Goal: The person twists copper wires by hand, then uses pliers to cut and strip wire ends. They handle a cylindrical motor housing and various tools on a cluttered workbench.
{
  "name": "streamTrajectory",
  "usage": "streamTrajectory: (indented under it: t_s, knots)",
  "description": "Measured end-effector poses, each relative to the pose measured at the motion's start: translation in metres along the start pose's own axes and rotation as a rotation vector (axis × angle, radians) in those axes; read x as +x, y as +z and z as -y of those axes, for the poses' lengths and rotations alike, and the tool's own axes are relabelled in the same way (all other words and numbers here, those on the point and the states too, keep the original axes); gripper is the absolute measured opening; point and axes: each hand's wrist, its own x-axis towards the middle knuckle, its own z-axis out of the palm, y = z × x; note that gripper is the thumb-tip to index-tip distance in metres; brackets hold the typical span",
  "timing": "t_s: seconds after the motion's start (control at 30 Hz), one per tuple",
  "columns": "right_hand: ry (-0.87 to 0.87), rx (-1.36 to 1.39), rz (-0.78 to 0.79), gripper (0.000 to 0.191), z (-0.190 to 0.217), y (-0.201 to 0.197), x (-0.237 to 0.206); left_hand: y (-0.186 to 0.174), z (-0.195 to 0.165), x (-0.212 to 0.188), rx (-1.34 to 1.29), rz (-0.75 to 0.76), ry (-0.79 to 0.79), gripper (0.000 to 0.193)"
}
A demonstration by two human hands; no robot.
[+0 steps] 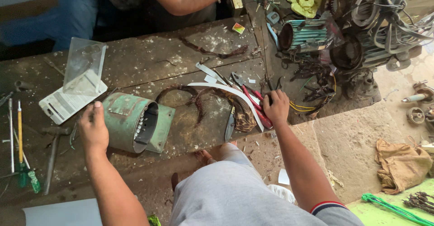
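Green motor shell (135, 123), paint chipped, bore with pale winding ends facing right, is steadied on the bench (190, 58) by the left hand (92, 129), fingers curled on it; right of it, red-handled pliers (253, 100) are gripped by the right hand (275, 106).

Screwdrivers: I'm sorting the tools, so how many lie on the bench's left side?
2. A yellow-shafted screwdriver with a green handle lies at the far left edge; a plain metal-shafted one lies just left of it, parallel. Others may be hidden in the clutter.
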Motion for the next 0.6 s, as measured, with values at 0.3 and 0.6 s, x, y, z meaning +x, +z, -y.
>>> streamTrajectory:
  t_s: [0.3,0.6]
  knots:
    - [-0.013,-0.014,0.002,0.010,0.0003,-0.0002,-0.0007,-0.0003,0.0015,-0.0002,0.047,0.008,0.028,0.053]
    - [-0.014,-0.027,-0.004,0.010,0.0015,0.0000,-0.0009,-0.0019,-0.0001,-0.0029,0.073,0.004,-0.016,0.052]
